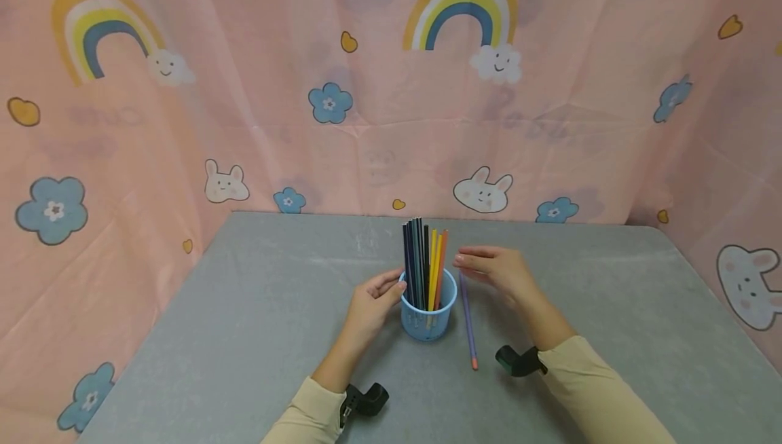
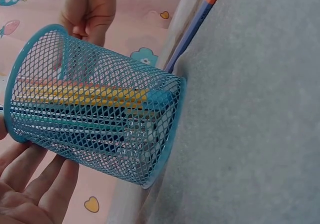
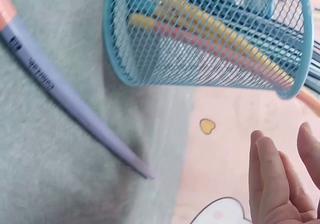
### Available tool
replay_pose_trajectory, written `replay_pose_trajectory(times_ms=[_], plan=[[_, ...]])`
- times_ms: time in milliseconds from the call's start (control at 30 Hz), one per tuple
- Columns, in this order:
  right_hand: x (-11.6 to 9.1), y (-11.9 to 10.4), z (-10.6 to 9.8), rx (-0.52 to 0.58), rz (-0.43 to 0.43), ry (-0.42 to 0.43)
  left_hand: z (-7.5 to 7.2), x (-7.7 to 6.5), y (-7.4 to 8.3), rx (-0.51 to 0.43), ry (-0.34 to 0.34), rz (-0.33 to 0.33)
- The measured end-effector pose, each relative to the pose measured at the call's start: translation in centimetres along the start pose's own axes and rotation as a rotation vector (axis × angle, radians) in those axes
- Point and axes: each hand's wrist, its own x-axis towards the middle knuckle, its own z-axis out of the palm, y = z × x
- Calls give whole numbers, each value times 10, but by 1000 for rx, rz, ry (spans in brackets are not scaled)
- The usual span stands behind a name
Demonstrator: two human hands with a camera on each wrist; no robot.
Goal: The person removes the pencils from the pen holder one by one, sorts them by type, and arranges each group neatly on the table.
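A light-blue mesh pencil cup stands upright on the table, holding several dark pencils plus yellow and orange ones. My left hand holds the cup at its left side, thumb by the rim; the left wrist view shows its fingers along the mesh. To the right of the cup, a purple pencil with an orange end lies on the grey surface. My right hand hovers near that pencil's far end, fingers extended and nothing gripped. In the right wrist view, a gap separates its fingers from the pencil.
The grey table reaches back to a pink printed curtain, which also hangs along both sides. Each wrist carries a black camera mount, one on the left and one on the right, low over the table.
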Motion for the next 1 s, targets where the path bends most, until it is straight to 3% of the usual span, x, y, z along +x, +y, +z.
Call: replay_pose_trajectory(times_ms=[767, 1000], plan=[[-5, -15, 17, 21, -61, -1, 0, -1, -1, -11, 7, 4], [-6, -18, 22, 84, -81, 8, -1, -1, -1, -8, -13, 14]])
